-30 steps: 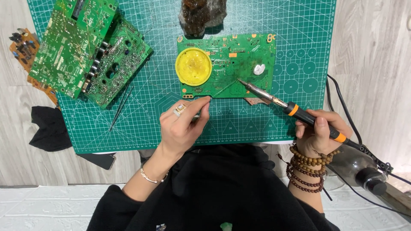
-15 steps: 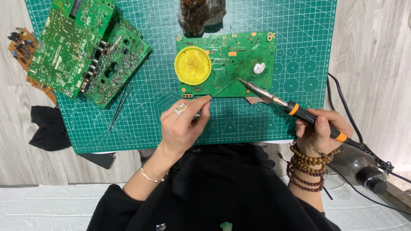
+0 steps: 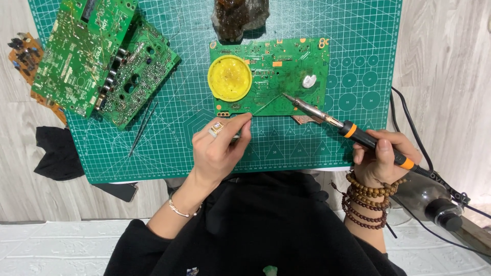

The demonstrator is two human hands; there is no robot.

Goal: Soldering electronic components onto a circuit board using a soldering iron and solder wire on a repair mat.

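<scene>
A: Which board is in hand?

B: The green circuit board [image 3: 279, 76] near the middle of the cutting mat [image 3: 169, 148], the one with the yellow round disc [image 3: 229, 77] at its nine o'clock end. The right hand [image 3: 381, 158] is closed round the handle of a soldering iron [image 3: 327, 118], and the tip rests on the board's lower edge, at about six o'clock.

A: And the left?

B: The left hand [image 3: 220, 151] has finger and thumb pinched together on a thin solder wire [image 3: 266, 106], which runs up toward the iron's tip from seven o'clock. A ring shows on one finger.

A: How far along?

B: I judge they are mid-joint: tip and wire meet at one spot. Whether solder has flowed is too small to tell, as is how many joints are done.

A: Anything else about?

B: Two stacked boards [image 3: 102, 56] at ten o'clock, tweezers [image 3: 142, 128] beside them, and a dark lump [image 3: 239, 18] at twelve o'clock.
</scene>
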